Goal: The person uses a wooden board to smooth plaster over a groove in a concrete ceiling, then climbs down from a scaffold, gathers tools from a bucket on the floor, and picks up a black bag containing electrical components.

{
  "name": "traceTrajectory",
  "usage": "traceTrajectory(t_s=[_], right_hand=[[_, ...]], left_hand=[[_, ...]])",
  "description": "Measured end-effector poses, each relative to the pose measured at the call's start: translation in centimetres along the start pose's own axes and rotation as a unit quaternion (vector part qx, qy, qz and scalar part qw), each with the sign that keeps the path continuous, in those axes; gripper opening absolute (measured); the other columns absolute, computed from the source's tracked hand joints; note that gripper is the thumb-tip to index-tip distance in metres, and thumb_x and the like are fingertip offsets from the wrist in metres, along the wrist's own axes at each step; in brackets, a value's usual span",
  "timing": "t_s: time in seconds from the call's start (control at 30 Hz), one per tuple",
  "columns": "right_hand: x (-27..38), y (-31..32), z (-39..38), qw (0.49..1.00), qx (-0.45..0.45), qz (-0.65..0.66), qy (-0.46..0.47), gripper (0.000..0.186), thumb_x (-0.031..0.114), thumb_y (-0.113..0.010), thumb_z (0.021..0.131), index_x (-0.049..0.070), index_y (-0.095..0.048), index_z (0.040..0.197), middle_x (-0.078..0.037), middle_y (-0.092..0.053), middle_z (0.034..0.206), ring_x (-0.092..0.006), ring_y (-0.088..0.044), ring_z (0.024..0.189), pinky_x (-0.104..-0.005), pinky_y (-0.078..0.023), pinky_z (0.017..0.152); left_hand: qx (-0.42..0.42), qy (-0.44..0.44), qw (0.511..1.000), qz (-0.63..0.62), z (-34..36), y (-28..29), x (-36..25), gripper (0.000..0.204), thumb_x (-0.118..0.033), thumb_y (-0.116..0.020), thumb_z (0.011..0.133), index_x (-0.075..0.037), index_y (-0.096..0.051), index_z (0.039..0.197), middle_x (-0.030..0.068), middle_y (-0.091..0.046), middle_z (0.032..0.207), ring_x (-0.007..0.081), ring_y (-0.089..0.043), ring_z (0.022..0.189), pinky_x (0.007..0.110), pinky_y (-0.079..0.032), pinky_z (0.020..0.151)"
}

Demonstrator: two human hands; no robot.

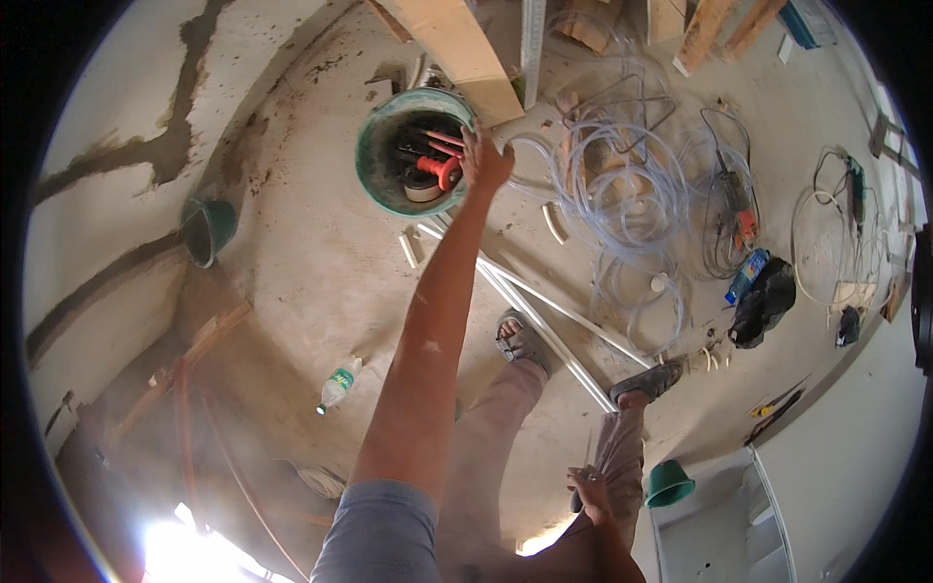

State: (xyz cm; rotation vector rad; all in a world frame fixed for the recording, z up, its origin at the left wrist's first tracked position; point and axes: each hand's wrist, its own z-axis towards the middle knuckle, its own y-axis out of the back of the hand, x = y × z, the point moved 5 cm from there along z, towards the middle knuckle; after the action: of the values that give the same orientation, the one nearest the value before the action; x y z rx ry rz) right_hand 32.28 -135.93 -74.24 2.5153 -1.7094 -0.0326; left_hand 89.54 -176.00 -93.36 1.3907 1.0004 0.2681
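A green bucket [369,146] stands on the floor ahead of me. Inside lie tools with red handles [442,173] and a pale round roll [423,192], partly in shadow. My left hand [486,163] is at the bucket's right rim, its fingers curled over the edge and its thumb on the outer side. Down by my right leg, my right hand [590,491] is closed around a thin, slim-shafted tool [588,449], perhaps a screwdriver; much of it is hidden by the fingers.
White pipes [544,335] lie across the floor by my feet. Clear coiled hose [622,185], a corded power tool [743,223] and a black bag [763,303] are to the right. Wooden boards [462,58] stand beyond the bucket. A plastic bottle [338,385] lies left.
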Motion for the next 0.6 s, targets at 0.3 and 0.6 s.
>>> traceTrajectory(t_s=[0.3, 0.6], right_hand=[[2.9, -3.6, -2.4, 0.998, 0.04, -0.018, 0.042, 0.025, 0.007, -0.066, 0.086, -0.003, -0.057, 0.107, -0.013, -0.067, 0.103, -0.0167, -0.066, 0.086, -0.0311, -0.058, 0.071], [24.2, -8.2, -16.3, 0.978, 0.076, 0.022, 0.194, 0.031, 0.006, -0.062, 0.089, -0.004, -0.051, 0.116, -0.016, -0.064, 0.106, -0.0236, -0.067, 0.093, -0.0355, -0.058, 0.075]], left_hand=[[0.204, 0.058, 0.904, -0.372, 1.6, 0.1, 2.7, 0.046, -0.034, -0.059, 0.086, 0.001, -0.055, 0.116, 0.0126, -0.068, 0.084, 0.0175, -0.064, 0.076, 0.034, -0.05, 0.071], [0.081, -0.163, 0.979, -0.096, -12.3, 1.2, 3.4, 0.029, -0.029, -0.058, 0.088, -0.001, -0.062, 0.091, 0.0232, -0.063, 0.087, 0.0437, -0.061, 0.082, 0.052, -0.051, 0.074]])
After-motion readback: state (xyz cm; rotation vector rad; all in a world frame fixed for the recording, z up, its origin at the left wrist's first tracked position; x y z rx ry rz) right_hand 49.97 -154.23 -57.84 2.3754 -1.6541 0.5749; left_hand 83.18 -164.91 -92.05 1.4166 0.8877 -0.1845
